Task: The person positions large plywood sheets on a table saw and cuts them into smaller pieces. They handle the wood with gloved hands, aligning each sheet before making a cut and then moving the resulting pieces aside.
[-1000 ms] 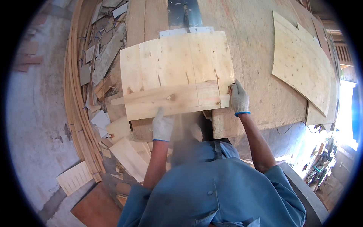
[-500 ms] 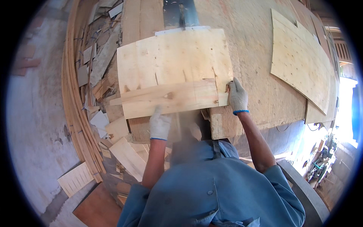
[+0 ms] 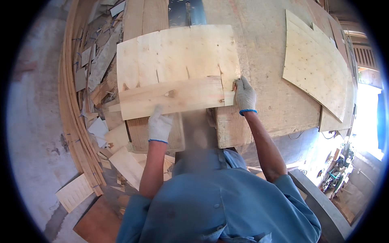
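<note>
A pale, roughly rectangular plywood sheet [image 3: 178, 60] with knots and short cracks lies across the wooden worktable [image 3: 267, 101] in front of me. My left hand [image 3: 160, 126], in a white knit glove with a blue cuff, grips its near edge left of the middle. One fingertip rests on top; the other fingers are partly hidden. My right hand [image 3: 246, 96], gloved alike, is closed on the right edge near the close corner. Beyond the far edge, a dark metal plate [image 3: 198, 12] with a rod shows in the tabletop. A blurred gap in the table lies between my arms.
Another plywood sheet [image 3: 316, 65] lies at the table's right. Long wood strips [image 3: 69, 101] are bundled on the left, beside heaped offcuts [image 3: 103, 60]. A brown board [image 3: 97, 222] lies on the floor at lower left. Cluttered tools or parts [image 3: 338, 172] are at right.
The plywood sheet has slid slightly away from me with both hands on it, covering a white strip that showed past its far edge. The whole view has shifted a little.
</note>
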Tool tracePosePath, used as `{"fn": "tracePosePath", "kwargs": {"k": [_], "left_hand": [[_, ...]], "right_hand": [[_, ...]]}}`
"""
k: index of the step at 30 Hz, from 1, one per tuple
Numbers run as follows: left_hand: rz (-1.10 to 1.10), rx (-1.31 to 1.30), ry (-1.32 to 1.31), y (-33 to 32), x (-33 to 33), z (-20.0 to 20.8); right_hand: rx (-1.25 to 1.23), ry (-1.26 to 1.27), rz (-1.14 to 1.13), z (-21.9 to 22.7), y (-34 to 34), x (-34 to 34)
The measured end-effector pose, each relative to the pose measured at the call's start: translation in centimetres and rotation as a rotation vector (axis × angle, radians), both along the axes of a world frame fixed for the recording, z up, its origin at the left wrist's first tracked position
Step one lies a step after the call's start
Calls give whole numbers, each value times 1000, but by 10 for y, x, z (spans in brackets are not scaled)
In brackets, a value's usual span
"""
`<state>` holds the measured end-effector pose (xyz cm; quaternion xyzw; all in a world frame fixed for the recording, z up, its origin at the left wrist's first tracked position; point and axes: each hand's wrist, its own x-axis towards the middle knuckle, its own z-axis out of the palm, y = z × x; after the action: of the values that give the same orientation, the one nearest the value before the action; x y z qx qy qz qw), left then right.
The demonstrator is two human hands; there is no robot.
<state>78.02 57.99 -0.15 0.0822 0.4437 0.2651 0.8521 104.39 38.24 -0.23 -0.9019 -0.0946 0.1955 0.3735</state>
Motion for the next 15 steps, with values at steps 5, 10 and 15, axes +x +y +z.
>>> {"fn": "tracePosePath", "kwargs": {"k": [5,10,15], "left_hand": [[-12,14,123,9,5,-7],[-41,1,-113,11,-1,1],[39,42,-140,9,-12,14]], "right_hand": [[81,15,-9,5,7,6],[390,-74,-88,-23,-8,17],[762,682,-487,-15,-57,-14]]}}
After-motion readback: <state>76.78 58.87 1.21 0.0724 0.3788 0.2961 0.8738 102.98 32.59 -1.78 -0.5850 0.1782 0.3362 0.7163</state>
